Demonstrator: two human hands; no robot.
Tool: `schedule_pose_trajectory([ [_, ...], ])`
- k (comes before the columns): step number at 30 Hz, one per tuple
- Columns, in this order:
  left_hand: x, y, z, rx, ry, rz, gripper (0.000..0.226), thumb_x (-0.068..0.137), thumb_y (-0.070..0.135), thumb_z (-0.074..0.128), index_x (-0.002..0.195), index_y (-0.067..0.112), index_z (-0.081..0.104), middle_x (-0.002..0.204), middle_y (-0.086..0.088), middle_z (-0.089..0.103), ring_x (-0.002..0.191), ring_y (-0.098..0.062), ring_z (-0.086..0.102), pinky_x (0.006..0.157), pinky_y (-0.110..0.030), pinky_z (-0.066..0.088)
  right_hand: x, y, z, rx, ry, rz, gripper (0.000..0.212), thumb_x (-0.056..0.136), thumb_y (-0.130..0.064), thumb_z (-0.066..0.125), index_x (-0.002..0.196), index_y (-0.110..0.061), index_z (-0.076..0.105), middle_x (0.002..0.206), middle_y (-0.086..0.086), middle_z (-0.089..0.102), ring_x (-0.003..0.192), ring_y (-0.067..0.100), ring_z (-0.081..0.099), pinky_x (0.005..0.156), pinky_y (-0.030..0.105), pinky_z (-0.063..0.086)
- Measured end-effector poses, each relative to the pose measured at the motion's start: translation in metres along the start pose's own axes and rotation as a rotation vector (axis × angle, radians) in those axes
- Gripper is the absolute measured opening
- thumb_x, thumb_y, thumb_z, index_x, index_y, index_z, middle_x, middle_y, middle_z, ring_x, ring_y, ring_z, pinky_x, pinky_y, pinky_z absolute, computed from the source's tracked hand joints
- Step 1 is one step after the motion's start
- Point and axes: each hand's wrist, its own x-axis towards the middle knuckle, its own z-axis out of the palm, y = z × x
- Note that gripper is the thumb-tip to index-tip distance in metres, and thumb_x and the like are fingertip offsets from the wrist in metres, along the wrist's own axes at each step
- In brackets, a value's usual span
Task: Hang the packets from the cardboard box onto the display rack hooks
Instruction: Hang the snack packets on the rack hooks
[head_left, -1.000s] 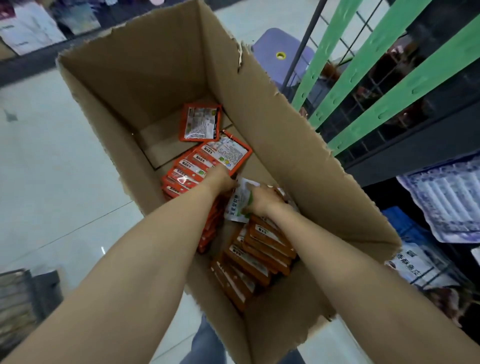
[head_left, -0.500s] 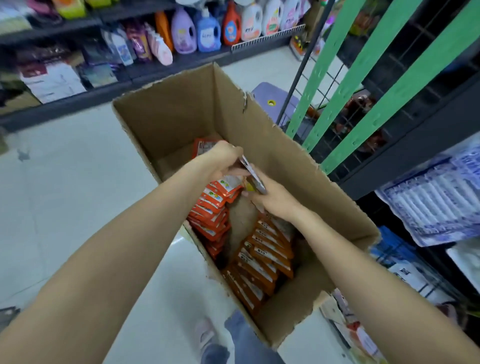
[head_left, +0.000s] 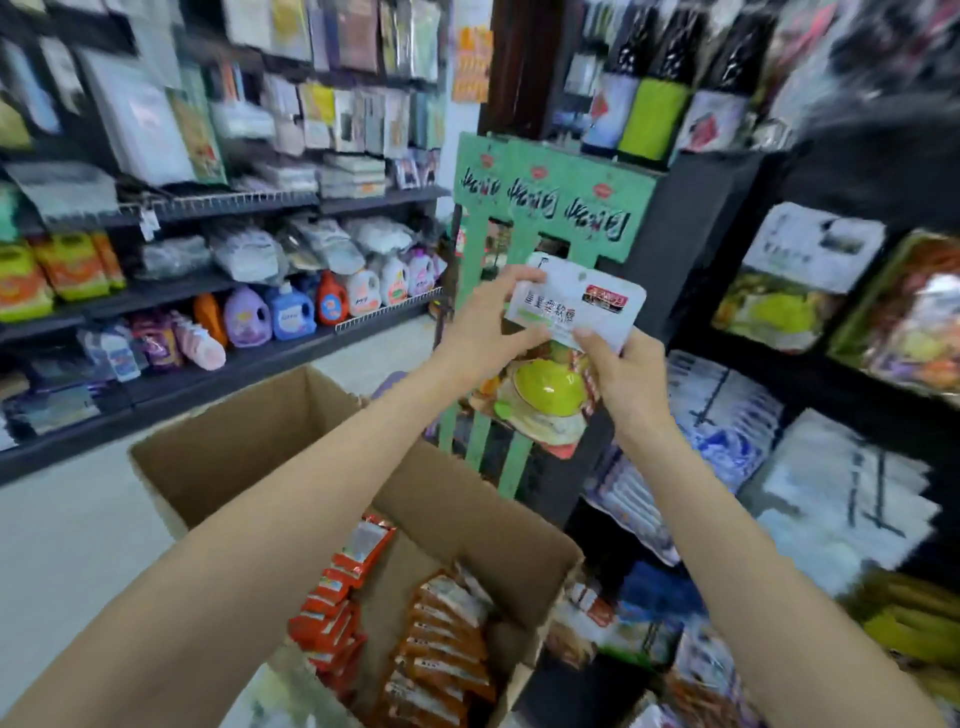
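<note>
The packet (head_left: 561, 358) is held up in front of the green display rack (head_left: 550, 202), just below the rack's printed header board. Its white top card with dark lettering faces the camera, and the lower part shows a picture of a yellow-green fruit. The left hand (head_left: 483, 332) pinches the top card at its left edge, fingers curled over the upper corner and thumb underneath. The right hand (head_left: 623, 379) grips the right side of the packet, thumb pressed on the front of the card and the other fingers wrapped behind. Both hands are clamped on the same packet, and both forearms reach up from the bottom of the view.

Below the rack and to its left stands the open cardboard box (head_left: 234, 447), on the pale floor (head_left: 67, 540). Inside it lie rows of orange packets (head_left: 431, 639), stacked on edge in two lines.

To the right of the rack, dark shelving holds bagged goods (head_left: 810, 270), blurred, with white and blue packs lower down. To the left of the rack, across the aisle, shelves (head_left: 218, 291) carry detergent bottles (head_left: 291, 312) in purple, blue, orange and white, with orange and green bags further left and packaged items above
</note>
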Motion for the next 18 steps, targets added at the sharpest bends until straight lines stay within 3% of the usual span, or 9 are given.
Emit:
schedule_pose_trajectory([
  [3, 0.032, 0.045, 0.028, -0.01, -0.063, 0.102, 0.059, 0.085, 0.011, 0.067, 0.136, 0.021, 0.039, 0.138, 0.004, 0.043, 0.119, -0.006, 0.039, 0.084, -0.016, 0.031, 0.017, -0.017, -0.049, -0.059, 0.146, -0.099, 0.023, 0.088, -0.016, 0.064, 0.111, -0.016, 0.06, 0.1, -0.006, 0.066, 0.08, -0.001, 0.061, 0.07, 0.018, 0.048],
  [5, 0.053, 0.066, 0.053, 0.007, -0.098, 0.177, 0.062, 0.085, 0.011, 0.067, 0.138, 0.02, 0.037, 0.143, 0.002, 0.04, 0.128, -0.01, 0.036, 0.091, -0.014, 0.027, 0.024, -0.024, -0.081, -0.125, 0.262, -0.159, 0.051, 0.085, -0.017, 0.067, 0.13, -0.015, 0.044, 0.124, -0.001, 0.058, 0.104, 0.006, 0.059, 0.082, 0.017, 0.046],
  [7, 0.072, 0.083, 0.08, 0.024, -0.116, 0.249, 0.061, 0.085, 0.012, 0.067, 0.139, 0.019, 0.038, 0.142, -0.004, 0.042, 0.131, -0.019, 0.037, 0.101, -0.024, 0.028, 0.031, -0.028, -0.111, -0.164, 0.299, -0.224, 0.066, 0.086, -0.015, 0.065, 0.142, -0.022, 0.032, 0.142, -0.001, 0.044, 0.122, 0.011, 0.049, 0.097, 0.017, 0.04],
  [9, 0.089, 0.097, 0.103, 0.033, -0.13, 0.263, 0.061, 0.085, 0.015, 0.066, 0.139, 0.02, 0.038, 0.137, -0.008, 0.046, 0.126, -0.024, 0.042, 0.099, -0.03, 0.033, 0.037, -0.032, -0.137, -0.238, 0.31, -0.244, 0.059, 0.089, -0.011, 0.061, 0.142, -0.022, 0.037, 0.142, -0.003, 0.045, 0.121, 0.005, 0.046, 0.092, 0.007, 0.035],
  [11, 0.106, 0.108, 0.124, 0.064, -0.136, 0.25, 0.058, 0.088, 0.018, 0.064, 0.14, 0.023, 0.037, 0.135, -0.009, 0.047, 0.122, -0.025, 0.043, 0.091, -0.025, 0.032, 0.048, -0.03, -0.157, -0.332, 0.334, -0.234, 0.05, 0.091, -0.014, 0.059, 0.139, -0.023, 0.046, 0.137, 0.0, 0.051, 0.118, 0.007, 0.049, 0.086, 0.003, 0.03],
  [13, 0.121, 0.114, 0.141, 0.068, -0.128, 0.228, 0.057, 0.09, 0.022, 0.061, 0.142, 0.027, 0.036, 0.131, -0.011, 0.047, 0.119, -0.024, 0.043, 0.083, -0.019, 0.028, 0.062, -0.024, -0.172, -0.366, 0.342, -0.197, 0.044, 0.093, -0.016, 0.057, 0.136, -0.023, 0.05, 0.132, 0.007, 0.054, 0.097, 0.005, 0.055, 0.075, -0.003, 0.027],
  [18, 0.147, 0.115, 0.165, 0.097, -0.115, 0.176, 0.052, 0.096, 0.025, 0.052, 0.145, 0.026, 0.035, 0.111, -0.007, 0.04, 0.107, -0.023, 0.045, 0.085, -0.017, 0.027, 0.087, -0.015, -0.19, -0.415, 0.32, -0.152, 0.044, 0.095, -0.015, 0.055, 0.138, -0.024, 0.048, 0.127, 0.016, 0.056, 0.102, 0.034, 0.054, 0.061, -0.002, 0.029],
])
